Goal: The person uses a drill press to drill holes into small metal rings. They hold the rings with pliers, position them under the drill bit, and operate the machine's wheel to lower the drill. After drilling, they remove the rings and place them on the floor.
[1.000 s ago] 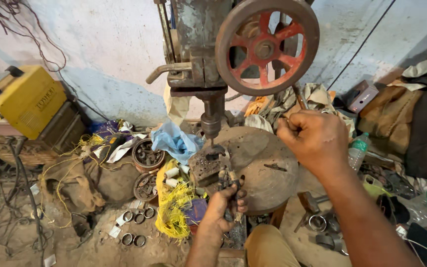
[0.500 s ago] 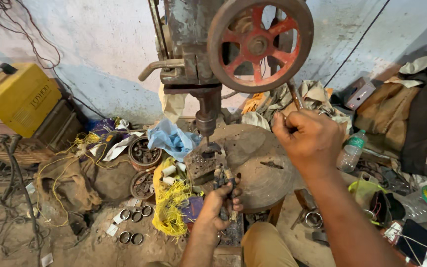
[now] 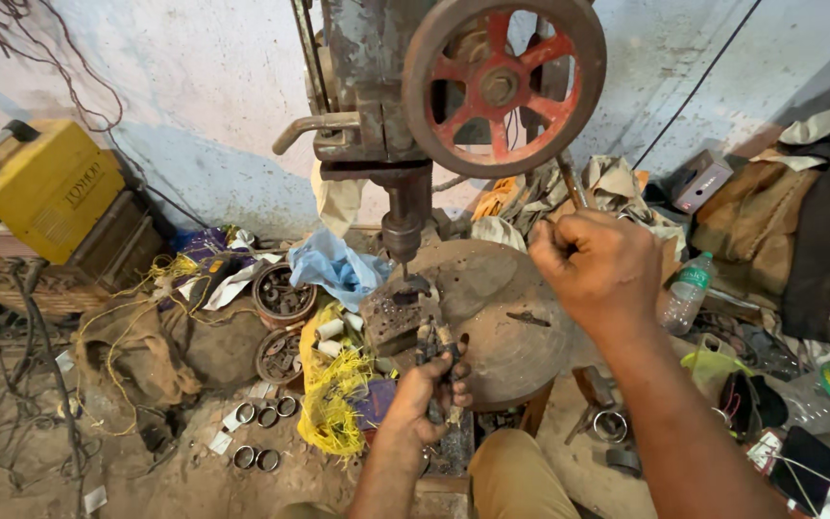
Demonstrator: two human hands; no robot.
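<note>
Head view: the left hand [image 3: 425, 384] clamps pliers [image 3: 431, 348] pinching a small workpiece [image 3: 398, 300] under the drill bit [image 3: 403, 269]; the right hand [image 3: 596, 267] is fisted round the feed lever [image 3: 569, 183]. Best to feed slowly, pliers held steady. Since the earlier frame, the camera has shifted slightly; both hands remain placed

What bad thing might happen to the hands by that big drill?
The left hand grips pliers right beside the drill bit, so a slip may bring fingers to it. The metal piece seems held only by the pliers and might spin or jump. The right hand pulls the lever near the red wheel.
</note>
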